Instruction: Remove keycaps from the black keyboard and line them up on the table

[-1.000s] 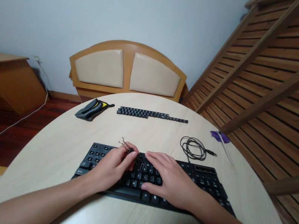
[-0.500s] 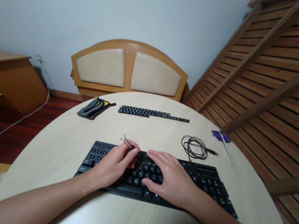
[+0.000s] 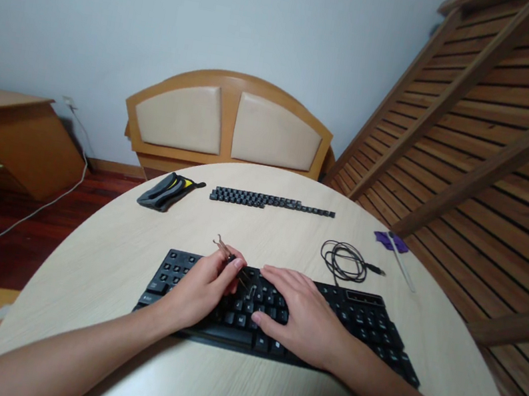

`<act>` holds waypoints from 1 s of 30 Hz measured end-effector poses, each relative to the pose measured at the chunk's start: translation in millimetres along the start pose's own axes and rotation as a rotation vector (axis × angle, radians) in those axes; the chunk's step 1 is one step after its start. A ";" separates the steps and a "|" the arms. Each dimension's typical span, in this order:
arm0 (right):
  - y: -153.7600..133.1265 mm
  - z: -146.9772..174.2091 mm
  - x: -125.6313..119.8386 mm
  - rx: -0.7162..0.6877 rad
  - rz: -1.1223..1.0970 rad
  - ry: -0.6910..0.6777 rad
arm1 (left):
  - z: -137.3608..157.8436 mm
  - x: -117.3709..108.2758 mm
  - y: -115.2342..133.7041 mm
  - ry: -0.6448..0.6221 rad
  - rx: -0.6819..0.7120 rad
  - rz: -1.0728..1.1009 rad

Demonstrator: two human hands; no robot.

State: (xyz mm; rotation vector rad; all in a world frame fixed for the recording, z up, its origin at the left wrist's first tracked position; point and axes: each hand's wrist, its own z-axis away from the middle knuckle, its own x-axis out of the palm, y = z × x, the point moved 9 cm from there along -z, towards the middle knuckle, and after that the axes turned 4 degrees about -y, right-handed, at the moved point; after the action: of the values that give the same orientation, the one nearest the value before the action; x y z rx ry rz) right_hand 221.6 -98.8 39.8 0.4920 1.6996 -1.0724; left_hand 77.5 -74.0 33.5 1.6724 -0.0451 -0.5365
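A black keyboard (image 3: 231, 336) lies across the table in front of me, with several keycaps gone from its left part. My left hand (image 3: 209, 287) is closed around a wire keycap puller (image 3: 222, 245), above the keyboard's middle. Two bent wire ends stick out past the fingers at the top, while thin wires at the other end reach down toward the keys. Whether they touch a key I cannot tell. My right hand (image 3: 299, 308) rests flat on the keyboard just right of the puller, fingers stretched and thumb apart, holding nothing.
Rows of loose black keycaps (image 3: 264, 201) lie toward the table's far side. A grey and yellow pouch (image 3: 168, 193) sits to their left. On the right are a coiled black cable (image 3: 345, 262) and a purple cloth (image 3: 386, 240) with a thin white stick (image 3: 402, 263).
My left hand and the puller have shifted very slightly to the left, and the puller's upper ends sit a little higher. The right hand stays in place.
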 end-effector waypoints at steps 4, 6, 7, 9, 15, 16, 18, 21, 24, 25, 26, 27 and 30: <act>-1.0 -0.1 -0.6 -0.012 0.004 0.023 | -0.8 0.4 -0.2 -0.002 -0.002 -0.002; -1.0 -0.2 -0.5 -0.013 0.002 0.026 | -0.9 1.1 1.2 -0.009 0.002 -0.020; -1.0 -0.2 -0.6 -0.012 0.001 0.027 | -0.8 1.5 2.1 -0.013 0.003 -0.031; -1.0 -0.4 -1.1 -0.010 -0.003 0.034 | -0.4 2.6 3.2 -0.026 0.002 -0.049; -0.9 -1.2 -1.3 -0.009 0.003 0.037 | 0.0 5.0 4.7 -0.055 0.017 -0.056; -0.8 -1.1 -1.0 -0.010 0.007 0.033 | 0.1 5.4 5.1 -0.060 0.022 -0.055; -1.0 -0.6 -0.6 -0.015 0.008 0.026 | 0.3 5.9 5.8 -0.068 0.030 -0.055; -1.5 0.5 -2.7 -0.023 0.001 0.040 | 0.8 6.2 6.9 -0.074 0.032 -0.056; -3.2 1.1 -7.5 -0.046 -0.014 0.075 | 1.5 7.0 8.5 -0.085 0.025 -0.055; -4.2 1.2 -8.9 -0.061 -0.025 0.086 | 1.8 7.3 9.6 -0.088 0.026 -0.057; -5.4 1.2 -10.3 -0.076 -0.038 0.098 | 2.1 7.6 11.2 -0.093 0.030 -0.060; -6.6 1.3 -11.4 -0.091 -0.053 0.109 | 2.4 8.0 12.9 -0.100 0.035 -0.066; -9.9 1.3 -12.5 -0.125 -0.088 0.139 | 3.1 9.2 17.9 -0.122 0.051 -0.081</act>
State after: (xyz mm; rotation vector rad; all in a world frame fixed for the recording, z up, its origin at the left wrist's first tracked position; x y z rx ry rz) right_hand 219.8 -103.0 55.1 0.4234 1.9125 -1.0066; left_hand 89.3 -83.2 47.2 1.6951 -0.0810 -0.7028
